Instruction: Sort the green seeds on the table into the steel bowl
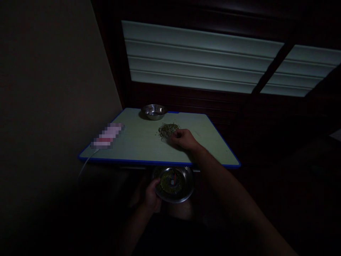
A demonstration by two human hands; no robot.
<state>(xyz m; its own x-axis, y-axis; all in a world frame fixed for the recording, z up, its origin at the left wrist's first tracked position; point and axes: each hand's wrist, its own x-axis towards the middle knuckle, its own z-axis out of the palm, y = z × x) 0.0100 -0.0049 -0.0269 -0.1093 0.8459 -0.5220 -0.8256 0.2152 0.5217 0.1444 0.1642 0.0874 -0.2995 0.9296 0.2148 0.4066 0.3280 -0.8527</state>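
Observation:
My left hand (153,195) grips the rim of a metal bowl (188,192) below the table's front edge, its thumb over the rim. Small greenish beans or seeds (166,183) lie in the bowl, along with a patch that looks like a printed label. Over the table, my right hand (183,138) is at the near right side of a loose pile of small dark green beans or seeds (167,129). Its fingers are curled with the tips together; whatever is between them is too small and dark to make out.
The pale table (138,142) has a blue edge. A second metal bowl (154,113) stands at its back. On the left lies a blurred-out pink phone-like object (108,136) with a white cable (86,161). A wall rises at left, dark wood with pale slats behind.

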